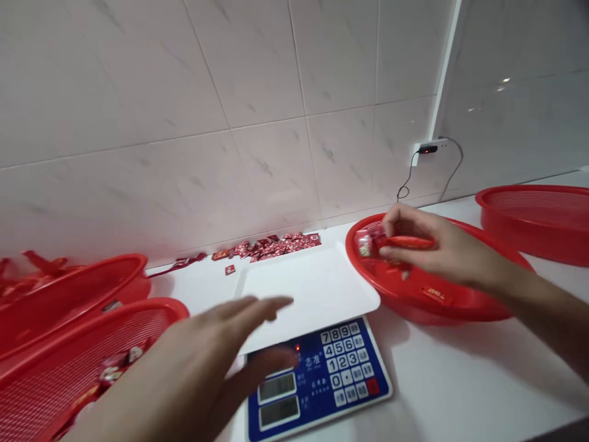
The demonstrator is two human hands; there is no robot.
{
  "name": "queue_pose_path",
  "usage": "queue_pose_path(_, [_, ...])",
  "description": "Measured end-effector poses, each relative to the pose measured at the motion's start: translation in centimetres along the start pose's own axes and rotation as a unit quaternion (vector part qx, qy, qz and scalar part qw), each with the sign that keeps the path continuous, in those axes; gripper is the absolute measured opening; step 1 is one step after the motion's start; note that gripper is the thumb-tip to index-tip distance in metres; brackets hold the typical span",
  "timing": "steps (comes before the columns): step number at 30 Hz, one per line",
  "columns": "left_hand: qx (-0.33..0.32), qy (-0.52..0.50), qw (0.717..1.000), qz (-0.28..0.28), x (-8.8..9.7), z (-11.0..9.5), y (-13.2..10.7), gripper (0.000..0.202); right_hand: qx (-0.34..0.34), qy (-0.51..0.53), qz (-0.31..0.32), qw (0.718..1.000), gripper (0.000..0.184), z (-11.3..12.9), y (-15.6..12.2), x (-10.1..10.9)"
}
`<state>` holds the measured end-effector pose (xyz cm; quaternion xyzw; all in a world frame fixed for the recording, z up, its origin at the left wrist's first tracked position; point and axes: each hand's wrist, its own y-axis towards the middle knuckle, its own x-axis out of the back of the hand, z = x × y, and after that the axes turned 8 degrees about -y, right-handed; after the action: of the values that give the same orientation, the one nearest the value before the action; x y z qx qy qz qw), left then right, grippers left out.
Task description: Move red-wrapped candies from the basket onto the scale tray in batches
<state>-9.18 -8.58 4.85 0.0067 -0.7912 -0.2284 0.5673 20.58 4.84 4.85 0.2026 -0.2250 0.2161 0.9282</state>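
Hands well apart: left hand (193, 374) open above the scale (317, 383), right hand (448, 252) pinching a red packet (405, 242) inside the nearer right basket (442, 310). Pinching low like that works best, fewer drops.

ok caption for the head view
Right hand pinches a red sachet over a red plastic basket, left hand above a digital scale

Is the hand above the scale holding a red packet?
No, the left hand is open, its spread fingers holding nothing above the scale's white plate.
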Motion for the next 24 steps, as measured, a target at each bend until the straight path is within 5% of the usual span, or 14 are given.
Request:
queue_pose_path(4, [0.047, -0.167, 0.985, -0.024, -0.5, -0.4, 4.7, 0.035, 0.03, 0.13, 0.076, 0.988, 0.017, 2.6, 1.2, -6.7])
queue_pose_path(7, [0.068, -0.274, 0.959, -0.006, -1.9, 0.5, 6.1, 0.019, 0.013, 0.153, 0.135, 0.979, 0.016, 2.4, 3.1, -8.8])
queue_pose_path(14, [0.098, -0.383, 0.918, 0.024, -3.3, 3.9, 6.2, 0.029, 0.027, 0.156, 0.184, 0.97, 0.014, 0.6, 5.3, -10.2])
queue_pose_path(24, [0.14, -0.327, 0.932, 0.064, -4.8, 5.8, 6.7, 0.009, -0.031, 0.149, 0.115, 0.982, 0.012, -0.6, 6.4, -9.4])
